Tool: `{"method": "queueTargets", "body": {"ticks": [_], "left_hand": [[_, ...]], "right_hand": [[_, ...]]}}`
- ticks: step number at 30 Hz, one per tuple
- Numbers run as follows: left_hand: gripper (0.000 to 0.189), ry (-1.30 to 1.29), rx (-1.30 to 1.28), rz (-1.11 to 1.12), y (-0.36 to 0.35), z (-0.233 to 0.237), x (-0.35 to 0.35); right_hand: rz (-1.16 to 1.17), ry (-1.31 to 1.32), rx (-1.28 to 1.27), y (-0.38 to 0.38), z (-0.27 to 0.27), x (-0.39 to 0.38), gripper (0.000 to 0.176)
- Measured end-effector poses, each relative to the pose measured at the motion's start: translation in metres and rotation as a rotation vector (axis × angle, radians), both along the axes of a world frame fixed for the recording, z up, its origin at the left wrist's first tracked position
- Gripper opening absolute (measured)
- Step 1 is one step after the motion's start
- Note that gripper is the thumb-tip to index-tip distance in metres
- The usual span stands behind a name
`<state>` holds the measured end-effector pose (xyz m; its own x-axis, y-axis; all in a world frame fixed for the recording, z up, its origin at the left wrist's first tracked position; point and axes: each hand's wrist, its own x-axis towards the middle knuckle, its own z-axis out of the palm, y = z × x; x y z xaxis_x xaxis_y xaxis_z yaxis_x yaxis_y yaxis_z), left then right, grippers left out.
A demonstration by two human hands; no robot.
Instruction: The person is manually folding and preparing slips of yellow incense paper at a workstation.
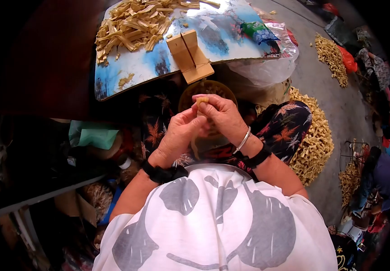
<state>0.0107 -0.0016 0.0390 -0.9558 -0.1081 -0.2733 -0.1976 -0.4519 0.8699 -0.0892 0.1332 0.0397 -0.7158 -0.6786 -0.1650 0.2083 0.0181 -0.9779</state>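
Between the thumb and fingers of my right hand [225,118] is a small pale-yellow folded strip [202,100]. Close beside it, my left hand [180,132] is curled with thumb and fingers together. Its fingertips come up near the strip, and whether they grip part of it is hidden. Both hands are over a round yellowish basin [231,89] in front of my lap. Just beyond them, a wooden block with a slot [189,56] stands at the edge of the blue-and-white patterned table [152,74].
Loose yellow strips [134,27] are heaped on the table's left part. A green packet [259,32] lies on its right, beside a clear plastic bag [272,65]. Small yellow pieces are piled [314,135] on the floor to my right. A person [385,176] is at the far right.
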Motion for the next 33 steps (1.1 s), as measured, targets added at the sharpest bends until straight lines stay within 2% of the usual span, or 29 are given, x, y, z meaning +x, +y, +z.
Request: {"method": "queueTargets", "body": {"ticks": [1, 2, 4, 6, 7, 8, 10, 13, 16, 19, 20, 22, 26, 29, 33], "left_hand": [[0.02, 0.016, -0.111, 0.059, 0.006, 0.003, 0.0], [0.02, 0.031, -0.223, 0.118, 0.01, 0.005, 0.001], [0.016, 0.164, -0.655, 0.241, 0.011, 0.0, 0.003], [0.012, 0.346, -1.086, 0.278, 0.005, 0.004, 0.005], [0.008, 0.39, -1.15, 0.289, 0.003, 0.008, 0.005], [0.008, 0.39, -1.169, 0.295, 0.002, 0.007, 0.005], [0.009, 0.389, -1.206, 0.307, 0.001, 0.005, 0.005], [0.005, 0.279, -1.121, 0.26, 0.002, 0.003, 0.009], [0.004, 0.452, -1.073, 0.301, 0.006, 0.006, 0.004], [0.005, 0.477, -1.123, 0.283, -0.005, 0.006, 0.005], [0.006, 0.397, -1.07, 0.266, -0.008, 0.005, 0.007], [0.007, 0.237, -0.964, 0.229, -0.014, 0.003, 0.013], [0.012, 0.114, -0.61, 0.098, -0.02, -0.004, 0.016], [0.013, 0.148, -0.698, 0.093, -0.02, -0.001, 0.016], [0.011, 0.113, -0.705, 0.039, -0.017, 0.001, 0.017]], "right_hand": [[-0.107, 0.196, -0.058, -0.006, -0.007, -0.001, 0.021], [-0.148, 0.266, -0.009, -0.006, -0.008, -0.002, 0.021], [-0.231, 0.403, 0.088, -0.006, 0.0, -0.004, 0.022], [-0.209, 0.358, 0.107, -0.007, 0.008, 0.0, 0.022], [-0.191, 0.29, 0.1, -0.007, 0.011, 0.002, 0.022], [-0.175, 0.224, 0.093, -0.007, 0.012, 0.003, 0.022], [-0.099, 0.297, 0.099, -0.005, 0.01, 0.004, 0.024], [-0.053, 0.311, 0.067, -0.003, 0.003, 0.008, 0.029], [-0.049, 0.329, 0.023, -0.004, -0.004, 0.008, 0.027], [-0.041, 0.334, 0.053, -0.005, -0.004, 0.007, 0.021], [-0.035, 0.328, 0.076, -0.003, -0.003, 0.007, 0.019], [-0.011, 0.153, 0.037, -0.001, 0.006, 0.007, 0.015], [0.03, 0.01, 0.071, 0.003, 0.017, 0.007, 0.014], [-0.021, 0.078, 0.034, 0.002, 0.014, 0.005, 0.016], [-0.157, 0.422, -0.002, -0.004, 0.0, 0.001, 0.013]]}}
